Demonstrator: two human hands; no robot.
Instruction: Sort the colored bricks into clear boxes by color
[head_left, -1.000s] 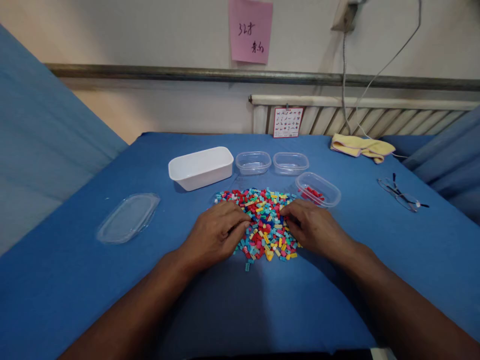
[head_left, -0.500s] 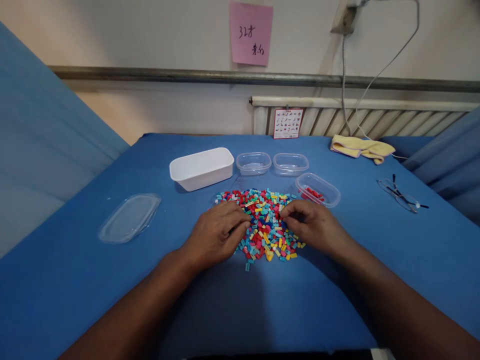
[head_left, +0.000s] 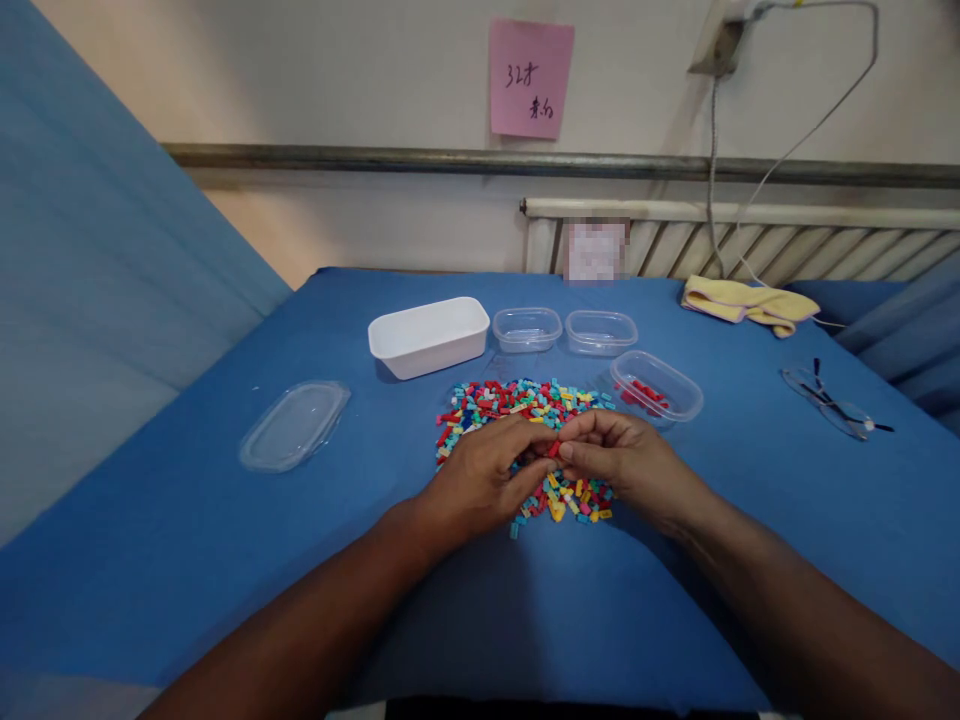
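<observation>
A heap of small coloured bricks (head_left: 525, 405), red, yellow, teal and blue, lies on the blue table (head_left: 450, 610). My left hand (head_left: 484, 475) and my right hand (head_left: 622, 455) meet above the heap's near half, fingertips touching. Between the fingertips of both hands sits a small red brick (head_left: 553, 449), pinched. A clear tub (head_left: 657, 385) just right of the heap holds a few red bricks.
A white rectangular tub (head_left: 429, 336) and two clear tubs (head_left: 526, 328) (head_left: 601, 332) stand behind the heap. A clear lid (head_left: 294, 424) lies at left. Glasses (head_left: 832, 405) and a yellow cloth (head_left: 746, 301) lie at right. A radiator (head_left: 750, 240) runs along the wall.
Both hands have lifted off the heap's sides and come together in the middle, pinching a red brick. The camera view has shifted a little.
</observation>
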